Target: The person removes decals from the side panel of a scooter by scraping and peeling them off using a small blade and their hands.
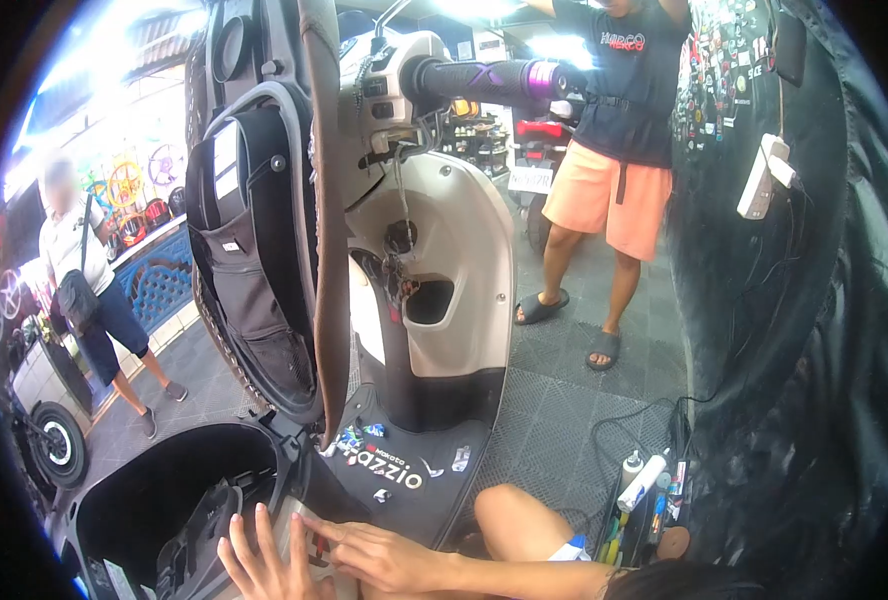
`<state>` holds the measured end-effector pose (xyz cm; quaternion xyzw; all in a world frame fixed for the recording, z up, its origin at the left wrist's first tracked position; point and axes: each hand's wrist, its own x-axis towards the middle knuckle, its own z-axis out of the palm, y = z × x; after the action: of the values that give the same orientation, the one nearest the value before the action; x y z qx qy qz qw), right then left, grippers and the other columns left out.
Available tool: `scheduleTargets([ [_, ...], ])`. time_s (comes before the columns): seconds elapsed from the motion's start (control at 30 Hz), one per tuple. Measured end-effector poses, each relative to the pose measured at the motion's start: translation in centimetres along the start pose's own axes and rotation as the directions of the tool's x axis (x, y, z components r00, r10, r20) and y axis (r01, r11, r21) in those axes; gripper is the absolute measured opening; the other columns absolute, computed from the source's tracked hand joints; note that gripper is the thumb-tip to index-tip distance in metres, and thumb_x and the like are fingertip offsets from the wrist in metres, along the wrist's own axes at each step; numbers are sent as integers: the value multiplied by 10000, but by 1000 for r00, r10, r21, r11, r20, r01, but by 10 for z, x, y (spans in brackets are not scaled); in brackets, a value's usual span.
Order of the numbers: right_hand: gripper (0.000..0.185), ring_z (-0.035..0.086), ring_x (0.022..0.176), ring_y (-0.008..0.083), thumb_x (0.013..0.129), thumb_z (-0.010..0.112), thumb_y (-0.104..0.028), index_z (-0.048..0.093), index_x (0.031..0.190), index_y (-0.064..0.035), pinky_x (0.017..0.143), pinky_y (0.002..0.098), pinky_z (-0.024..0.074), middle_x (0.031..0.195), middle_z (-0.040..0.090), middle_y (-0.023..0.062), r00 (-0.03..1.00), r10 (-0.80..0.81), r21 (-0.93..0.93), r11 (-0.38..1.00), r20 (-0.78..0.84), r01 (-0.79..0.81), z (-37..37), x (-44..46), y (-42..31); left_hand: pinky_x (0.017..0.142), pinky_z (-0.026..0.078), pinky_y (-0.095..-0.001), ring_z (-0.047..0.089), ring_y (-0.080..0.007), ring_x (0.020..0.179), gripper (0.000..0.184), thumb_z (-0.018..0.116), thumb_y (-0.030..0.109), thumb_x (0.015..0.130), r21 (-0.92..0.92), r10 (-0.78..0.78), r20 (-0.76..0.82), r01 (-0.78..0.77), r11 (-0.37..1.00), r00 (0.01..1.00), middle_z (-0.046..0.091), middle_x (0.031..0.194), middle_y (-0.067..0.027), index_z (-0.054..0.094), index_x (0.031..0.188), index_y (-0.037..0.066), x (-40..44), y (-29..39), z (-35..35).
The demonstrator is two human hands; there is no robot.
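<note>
My left hand (269, 558) is at the bottom edge, fingers stretched and spread, beside the rim of the scooter's open under-seat bin (179, 435). It lies against a pale body panel (292, 515) and grips nothing I can see. My right hand (379, 556) reaches in from the right, fingers bent, with the index fingertip at that panel's upper edge. Something small and red shows under its fingers, mostly hidden. Inside the bin lies a dark plastic part (199, 540). The scooter seat (254, 220) stands tipped up, its underside facing me.
The handlebar grip (494, 80) juts out above the front shield (464, 250). Spray cans, bottles and tools (649, 490) stand right of my knee (519, 515). A person in orange shorts (609, 200) stands ahead; another person (94, 270) stands left. A black covering (794, 400) hangs at right.
</note>
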<state>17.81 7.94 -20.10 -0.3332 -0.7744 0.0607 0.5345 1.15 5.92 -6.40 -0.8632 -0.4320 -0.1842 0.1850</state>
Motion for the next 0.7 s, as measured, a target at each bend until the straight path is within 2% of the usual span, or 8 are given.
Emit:
scheduleTargets([
  [0.1,198,567,1325,437,927,607,-42,575,1071,90,1090,481,490,1605,358,320,998,-29,18,999,-49,30,4,-1,2,1250,241,-542,341,-368,1491,747,693,150,770,1,-5,-12,5,1000,1000,440,1581,-89,533,1499,194,2,1,2],
  [0.2,204,590,1294,442,933,605,-67,573,1066,85,1083,498,489,1578,392,332,999,50,90,995,12,-51,5,-5,2,1247,248,-539,346,-365,1489,726,707,161,762,18,-7,-21,8,1000,1000,445,1579,-87,560,1472,189,3,3,4],
  [0.3,240,659,1093,392,928,707,-112,675,1143,-10,933,449,555,1301,642,208,989,-83,-102,992,-125,71,-3,2,-7,1244,254,-535,355,-361,1488,712,729,187,749,26,-19,-6,20,999,1000,450,1581,-84,582,1445,188,3,5,2],
  [0.4,204,643,1098,431,918,705,-118,636,1065,7,938,467,552,1318,630,235,989,-102,-83,992,-110,93,-4,3,-6,1248,254,-531,355,-359,1489,706,741,220,748,29,-20,-22,21,999,1000,446,1588,-79,589,1437,191,3,5,4],
  [0.53,214,644,1106,430,926,700,-119,632,1091,-2,948,465,546,1327,626,241,992,-75,-58,996,-99,70,-5,3,-8,1251,251,-529,353,-356,1491,695,744,241,757,47,-31,-10,31,998,999,445,1590,-74,591,1433,189,4,6,4],
  [0.63,248,601,1275,449,930,617,-92,574,1098,85,1072,519,487,1538,434,345,998,-18,63,998,-60,22,6,-5,-1,1252,249,-530,351,-355,1493,692,747,250,761,73,-28,-8,29,997,1000,440,1595,-70,592,1433,188,3,4,6],
  [0.7,269,588,1287,462,917,626,-102,573,1097,91,1071,534,479,1528,437,359,999,-7,68,998,-49,10,9,-9,1,1253,249,-529,349,-355,1494,695,750,244,760,64,-32,-1,32,997,999,437,1598,-68,591,1434,189,3,4,5],
])
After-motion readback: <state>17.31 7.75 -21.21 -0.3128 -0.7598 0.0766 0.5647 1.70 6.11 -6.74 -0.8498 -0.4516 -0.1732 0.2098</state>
